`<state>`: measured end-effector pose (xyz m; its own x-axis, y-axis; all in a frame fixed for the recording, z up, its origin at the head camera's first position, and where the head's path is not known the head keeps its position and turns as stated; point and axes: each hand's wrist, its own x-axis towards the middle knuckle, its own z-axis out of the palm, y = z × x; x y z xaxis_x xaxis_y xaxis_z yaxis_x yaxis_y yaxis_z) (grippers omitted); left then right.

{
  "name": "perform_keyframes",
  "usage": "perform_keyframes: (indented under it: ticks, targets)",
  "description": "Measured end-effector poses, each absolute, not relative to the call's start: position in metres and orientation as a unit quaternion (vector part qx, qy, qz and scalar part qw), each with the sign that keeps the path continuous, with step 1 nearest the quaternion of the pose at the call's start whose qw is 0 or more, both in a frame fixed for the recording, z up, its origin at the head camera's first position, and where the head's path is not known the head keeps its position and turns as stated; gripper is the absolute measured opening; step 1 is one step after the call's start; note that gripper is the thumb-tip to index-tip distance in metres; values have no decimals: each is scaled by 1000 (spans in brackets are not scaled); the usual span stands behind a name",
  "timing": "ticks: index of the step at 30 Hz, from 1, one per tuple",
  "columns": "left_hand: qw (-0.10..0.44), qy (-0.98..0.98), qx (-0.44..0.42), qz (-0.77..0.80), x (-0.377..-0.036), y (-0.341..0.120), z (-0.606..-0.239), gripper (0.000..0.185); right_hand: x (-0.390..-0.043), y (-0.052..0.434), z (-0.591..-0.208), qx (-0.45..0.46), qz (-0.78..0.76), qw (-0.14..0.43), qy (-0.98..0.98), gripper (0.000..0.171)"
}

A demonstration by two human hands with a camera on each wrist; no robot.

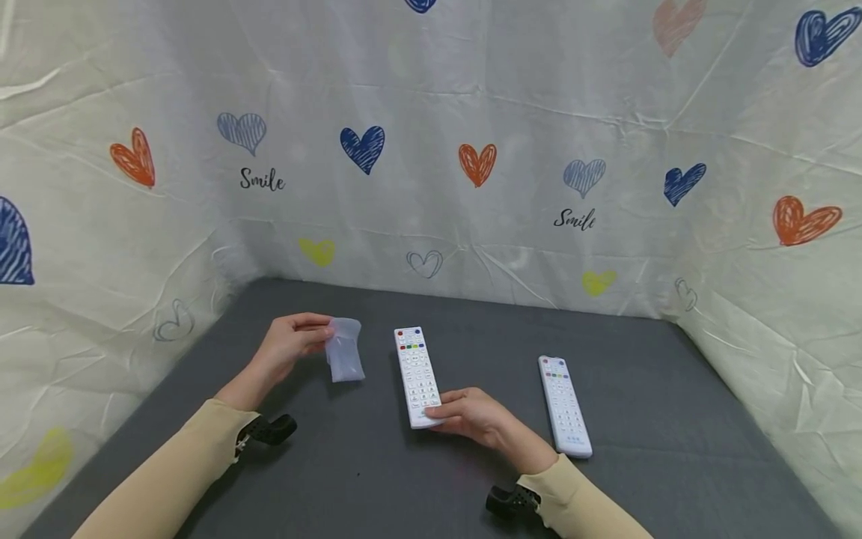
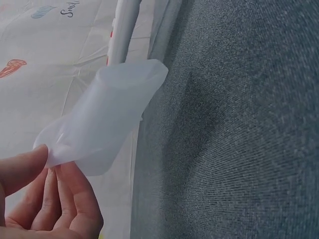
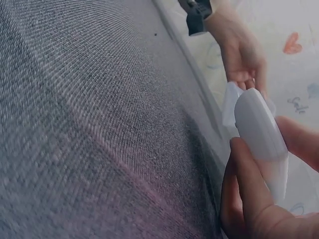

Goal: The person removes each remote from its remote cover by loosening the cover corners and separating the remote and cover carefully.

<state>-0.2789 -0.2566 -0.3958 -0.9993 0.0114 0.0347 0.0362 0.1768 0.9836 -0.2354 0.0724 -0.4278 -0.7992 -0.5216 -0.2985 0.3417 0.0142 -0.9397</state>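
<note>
Left grip (image 1: 289,346) pinches an apparent sleeve (image 1: 346,352), right grip (image 1: 477,416) a remote (image 1: 417,376), another remote (image 1: 564,406) nearby.

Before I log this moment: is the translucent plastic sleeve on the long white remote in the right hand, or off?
Off: the left hand pinches the sleeve; the head view shows it apart from that remote.

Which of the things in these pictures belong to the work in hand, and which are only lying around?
In the work:
plastic sleeve, pinched in the left grip
held remote, in the right grip

Apparently only around it:
other remote, untouched, farther right
grey cloth, under everything
heart-printed curtain, behind
</note>
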Motion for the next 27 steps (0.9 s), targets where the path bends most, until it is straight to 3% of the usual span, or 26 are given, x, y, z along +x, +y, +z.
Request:
perform_keyframes:
  ticks: [20, 27]
  targets:
    - [-106, -765, -39, -634, -294, -247, -405, 46, -233, 61, -426, -42, -682, 266, 680, 37]
    - [-101, -787, -39, -608, -301, -239, -409, 46, -236, 55, -423, -51, -653, 261, 709, 36]
